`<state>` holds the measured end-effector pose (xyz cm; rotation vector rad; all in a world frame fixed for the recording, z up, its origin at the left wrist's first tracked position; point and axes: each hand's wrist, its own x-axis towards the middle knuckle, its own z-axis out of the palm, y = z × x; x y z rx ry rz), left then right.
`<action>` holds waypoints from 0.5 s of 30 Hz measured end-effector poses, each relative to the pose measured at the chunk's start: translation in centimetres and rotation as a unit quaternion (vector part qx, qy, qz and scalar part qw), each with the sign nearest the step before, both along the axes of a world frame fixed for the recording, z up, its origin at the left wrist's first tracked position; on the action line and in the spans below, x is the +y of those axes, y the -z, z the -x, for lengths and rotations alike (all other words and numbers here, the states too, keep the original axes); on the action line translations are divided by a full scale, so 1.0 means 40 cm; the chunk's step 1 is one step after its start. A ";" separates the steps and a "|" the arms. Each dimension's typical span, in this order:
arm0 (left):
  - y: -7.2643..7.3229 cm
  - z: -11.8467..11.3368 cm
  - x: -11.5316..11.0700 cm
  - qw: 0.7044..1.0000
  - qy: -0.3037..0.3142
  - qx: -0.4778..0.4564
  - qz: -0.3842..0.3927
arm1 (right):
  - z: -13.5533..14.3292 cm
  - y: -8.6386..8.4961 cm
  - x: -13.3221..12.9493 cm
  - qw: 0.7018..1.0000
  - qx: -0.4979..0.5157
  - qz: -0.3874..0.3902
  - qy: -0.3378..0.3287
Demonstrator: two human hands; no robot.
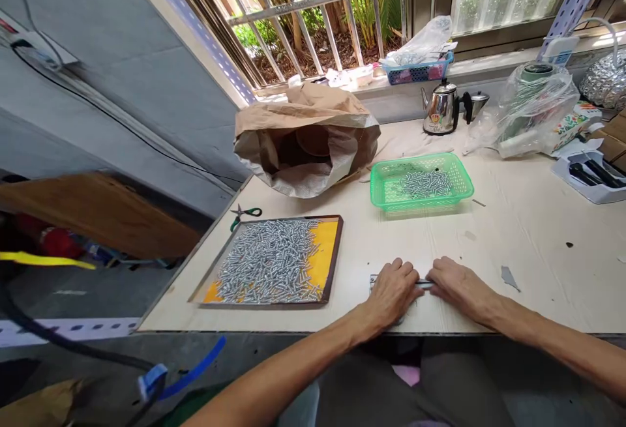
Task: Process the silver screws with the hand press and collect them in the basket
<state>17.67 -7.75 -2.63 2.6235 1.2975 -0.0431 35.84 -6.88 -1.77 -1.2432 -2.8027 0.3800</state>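
Observation:
Near the front edge of the table, my left hand (395, 290) is closed over a small metal fixture (373, 280), whose left end shows beside the fingers. My right hand (452, 283) is closed just to its right, on a thin grey metal piece (424, 284) that spans the short gap between both hands. What lies under the palms is hidden. A shallow tray (334, 261) with a yellow bottom stands to the left, heaped with small silvery spiral pieces (274, 261). Beyond my hands, a green plastic basket (386, 195) holds more such silvery pieces (426, 184).
Green-handled scissors (252, 212) lie behind the tray. An open brown paper bag (303, 147) stands at the back. A steel kettle (441, 111), a plastic-wrapped green spool (533, 101) and a white container (594, 179) stand back right. A grey scrap (509, 277) lies to the right.

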 end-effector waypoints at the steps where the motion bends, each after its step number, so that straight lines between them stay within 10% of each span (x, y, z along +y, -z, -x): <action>1: 0.006 -0.004 0.000 1.000 -0.006 0.000 -0.008 | 0.001 0.001 0.003 1.000 0.001 0.004 -0.001; 15: 0.102 -0.055 -0.146 0.979 -0.028 -0.105 -0.169 | -0.032 -0.015 0.117 0.999 -0.028 0.024 -0.016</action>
